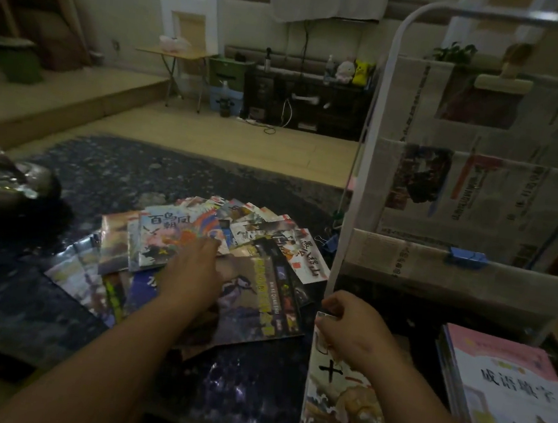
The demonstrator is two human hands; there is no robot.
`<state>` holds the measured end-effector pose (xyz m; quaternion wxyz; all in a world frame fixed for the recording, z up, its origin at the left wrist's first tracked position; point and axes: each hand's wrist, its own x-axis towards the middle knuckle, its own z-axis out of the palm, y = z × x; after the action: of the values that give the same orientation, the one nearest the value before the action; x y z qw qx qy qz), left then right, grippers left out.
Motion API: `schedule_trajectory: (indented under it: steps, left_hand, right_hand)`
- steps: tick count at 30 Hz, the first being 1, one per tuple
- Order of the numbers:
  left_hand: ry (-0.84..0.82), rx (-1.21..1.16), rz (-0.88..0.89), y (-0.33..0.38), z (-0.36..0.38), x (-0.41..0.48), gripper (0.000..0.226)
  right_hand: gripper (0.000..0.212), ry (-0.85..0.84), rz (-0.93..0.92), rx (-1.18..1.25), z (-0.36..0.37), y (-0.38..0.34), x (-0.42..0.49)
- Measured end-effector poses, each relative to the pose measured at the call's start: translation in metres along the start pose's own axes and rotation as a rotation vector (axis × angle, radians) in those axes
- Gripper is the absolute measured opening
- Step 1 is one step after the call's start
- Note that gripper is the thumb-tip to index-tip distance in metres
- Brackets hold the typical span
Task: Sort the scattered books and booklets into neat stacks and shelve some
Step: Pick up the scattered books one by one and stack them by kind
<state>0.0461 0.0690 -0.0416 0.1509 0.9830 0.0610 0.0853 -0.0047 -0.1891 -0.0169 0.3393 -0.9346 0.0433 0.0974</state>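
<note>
A loose heap of colourful booklets (254,233) lies spread across the dark marbled table (109,176). My left hand (192,271) rests flat on the heap, fingers over a booklet with a bird cover (171,238) and a larger brown bird book (254,298). My right hand (352,322) pinches the top edge of a booklet with a turtle picture (337,400) lying at the near right. A neat stack topped by a pink and white book (509,397) sits at the far right.
A white-framed rack (365,158) with newspaper-lined pockets stands right of the heap, with a blue binder clip (467,258) on its lower pocket. A dark metal teapot (8,183) sits at the table's left. Beyond are wooden floor and a low cabinet.
</note>
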Motion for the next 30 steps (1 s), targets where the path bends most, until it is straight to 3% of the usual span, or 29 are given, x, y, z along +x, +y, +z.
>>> schedule_trajectory:
  steps: [3,7,9,16,21,23,28,30]
  left_hand:
    - [0.008,0.025,-0.027,-0.024,0.007,0.007,0.069]
    - [-0.131,0.127,-0.099,-0.044,0.009,0.01,0.107]
    - [-0.128,0.187,-0.109,-0.046,0.005,0.011,0.112]
    - [-0.041,0.446,0.029,-0.041,0.003,0.006,0.057]
    - [-0.069,0.226,0.071,-0.033,0.001,0.005,0.031]
    - [-0.045,0.142,0.087,-0.024,-0.006,0.0,0.031]
    - [-0.018,0.225,0.161,0.012,-0.028,-0.021,0.034]
    - [-0.022,0.228,0.236,0.024,-0.03,-0.028,0.045]
  right_hand:
    - [0.034,-0.026,-0.034,0.005,0.01,-0.007,0.005]
    - [0.034,-0.051,-0.032,0.028,0.017,-0.012,0.008]
    - [0.035,-0.058,-0.026,0.019,0.019,-0.011,0.009]
    - [0.033,-0.053,-0.024,0.005,0.02,-0.01,0.011]
    - [0.034,-0.059,-0.02,0.01,0.018,-0.01,0.008]
    - [0.034,-0.054,-0.025,0.004,0.016,-0.01,0.007]
    - [0.032,-0.036,-0.042,0.038,0.012,-0.009,0.004]
    - [0.028,-0.024,-0.041,0.073,0.01,-0.009,0.004]
